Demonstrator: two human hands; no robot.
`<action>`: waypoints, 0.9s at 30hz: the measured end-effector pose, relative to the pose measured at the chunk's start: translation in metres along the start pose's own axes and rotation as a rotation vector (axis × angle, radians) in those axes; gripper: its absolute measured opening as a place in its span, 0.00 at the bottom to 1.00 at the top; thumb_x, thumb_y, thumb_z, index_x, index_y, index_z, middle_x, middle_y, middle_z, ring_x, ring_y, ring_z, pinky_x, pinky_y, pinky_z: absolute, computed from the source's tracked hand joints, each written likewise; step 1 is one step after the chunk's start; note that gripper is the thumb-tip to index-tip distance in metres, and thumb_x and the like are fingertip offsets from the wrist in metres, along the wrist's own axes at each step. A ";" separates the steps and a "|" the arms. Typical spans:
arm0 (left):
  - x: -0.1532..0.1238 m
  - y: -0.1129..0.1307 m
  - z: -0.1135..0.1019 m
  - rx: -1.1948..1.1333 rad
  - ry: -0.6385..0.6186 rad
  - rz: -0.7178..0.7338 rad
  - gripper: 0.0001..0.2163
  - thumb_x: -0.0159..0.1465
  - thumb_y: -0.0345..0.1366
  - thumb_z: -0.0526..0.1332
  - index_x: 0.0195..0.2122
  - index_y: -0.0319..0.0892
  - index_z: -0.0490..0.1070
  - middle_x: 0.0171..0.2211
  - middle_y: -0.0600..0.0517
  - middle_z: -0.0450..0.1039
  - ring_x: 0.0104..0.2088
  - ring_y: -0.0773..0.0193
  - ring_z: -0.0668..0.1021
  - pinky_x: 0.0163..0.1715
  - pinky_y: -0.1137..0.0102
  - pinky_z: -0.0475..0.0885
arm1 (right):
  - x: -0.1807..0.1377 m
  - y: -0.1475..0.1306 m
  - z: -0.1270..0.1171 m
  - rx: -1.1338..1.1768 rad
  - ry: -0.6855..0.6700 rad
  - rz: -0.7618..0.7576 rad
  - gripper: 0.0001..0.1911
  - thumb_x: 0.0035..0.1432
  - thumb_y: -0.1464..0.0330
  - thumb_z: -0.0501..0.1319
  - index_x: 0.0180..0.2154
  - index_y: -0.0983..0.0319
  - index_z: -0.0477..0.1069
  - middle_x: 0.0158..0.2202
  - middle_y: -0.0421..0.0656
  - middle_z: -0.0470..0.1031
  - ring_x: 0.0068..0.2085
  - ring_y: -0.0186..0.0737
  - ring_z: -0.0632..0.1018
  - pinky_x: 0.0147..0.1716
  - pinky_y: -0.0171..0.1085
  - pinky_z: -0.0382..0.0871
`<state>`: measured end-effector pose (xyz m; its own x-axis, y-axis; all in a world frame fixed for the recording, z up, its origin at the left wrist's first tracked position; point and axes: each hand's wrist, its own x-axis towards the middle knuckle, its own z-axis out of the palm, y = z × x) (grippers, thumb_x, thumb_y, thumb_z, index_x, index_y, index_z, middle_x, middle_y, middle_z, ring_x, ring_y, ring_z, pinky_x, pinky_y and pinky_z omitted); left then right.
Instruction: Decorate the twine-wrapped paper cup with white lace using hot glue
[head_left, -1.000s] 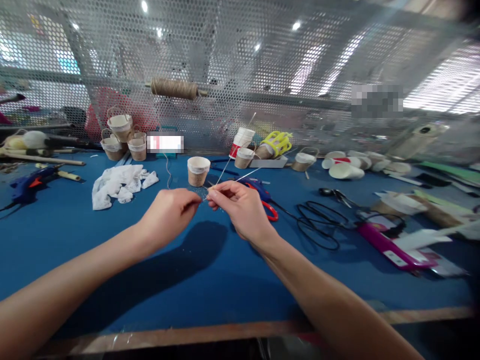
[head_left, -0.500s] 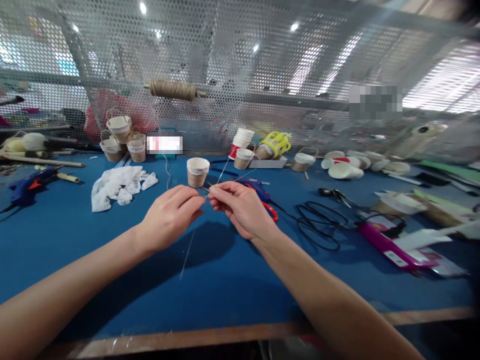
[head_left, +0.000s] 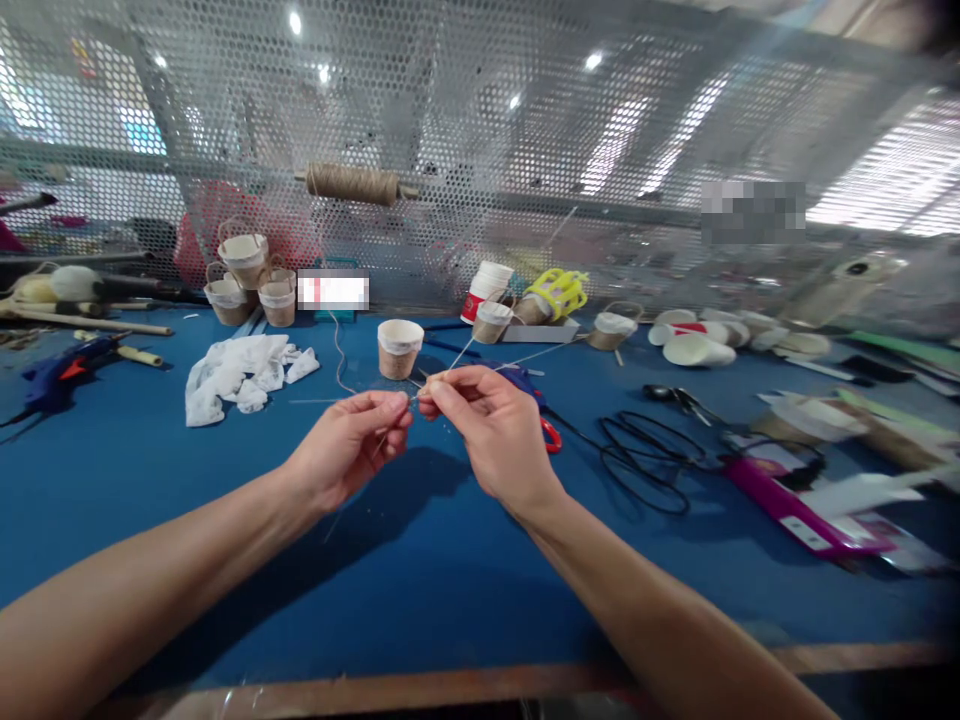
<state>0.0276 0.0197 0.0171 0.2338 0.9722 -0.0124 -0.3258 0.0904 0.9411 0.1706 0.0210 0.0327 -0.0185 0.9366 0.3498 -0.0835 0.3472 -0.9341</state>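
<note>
My left hand (head_left: 352, 445) and my right hand (head_left: 499, 430) meet over the middle of the table, fingertips almost touching. Both are closed in a pinch on thin pale twine (head_left: 461, 355). Loose strands stick out beyond the right fingers, up and to the right, and another points left past my left hand. The exact crossing of the strands is hidden between the fingertips. Just behind stands a small burlap-wrapped cup (head_left: 398, 362) with a white lace rim, upright and touched by neither hand.
White lace (head_left: 244, 375) lies crumpled at left, near a blue glue gun (head_left: 64, 375). Handled cups (head_left: 244, 262) are stacked behind. A twine spool (head_left: 352, 184) hangs on the mesh. At right are red-handled scissors (head_left: 552, 436), a black cable (head_left: 637, 460) and a purple power strip (head_left: 806, 510).
My left hand has turned, so its thumb and fingers now show pinching the twine. The strand that hung down below it has swung away. My right hand keeps its pinch nearly in place.
</note>
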 end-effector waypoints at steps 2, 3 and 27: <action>0.001 -0.003 0.000 -0.095 -0.032 -0.099 0.09 0.56 0.39 0.62 0.26 0.38 0.67 0.21 0.55 0.67 0.19 0.75 0.67 0.21 0.76 0.67 | 0.002 0.002 -0.002 -0.060 -0.002 -0.012 0.05 0.48 0.66 0.65 0.27 0.60 0.72 0.24 0.39 0.76 0.27 0.34 0.77 0.33 0.39 0.72; 0.001 -0.004 0.000 -0.065 -0.044 -0.107 0.11 0.58 0.40 0.60 0.26 0.38 0.67 0.21 0.54 0.67 0.19 0.74 0.68 0.22 0.76 0.67 | 0.005 0.002 -0.004 -0.063 0.004 -0.003 0.05 0.48 0.66 0.65 0.27 0.61 0.71 0.24 0.39 0.76 0.26 0.34 0.76 0.33 0.39 0.72; -0.001 0.027 -0.015 0.872 -0.152 0.319 0.04 0.56 0.30 0.59 0.29 0.38 0.73 0.23 0.51 0.75 0.23 0.66 0.75 0.24 0.72 0.71 | 0.004 -0.002 -0.005 -0.088 -0.065 0.006 0.04 0.47 0.69 0.65 0.26 0.62 0.72 0.22 0.38 0.75 0.24 0.32 0.76 0.28 0.35 0.72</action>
<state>0.0052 0.0242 0.0376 0.3889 0.8789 0.2763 0.3919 -0.4293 0.8137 0.1753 0.0244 0.0359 -0.0833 0.9346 0.3459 0.0047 0.3474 -0.9377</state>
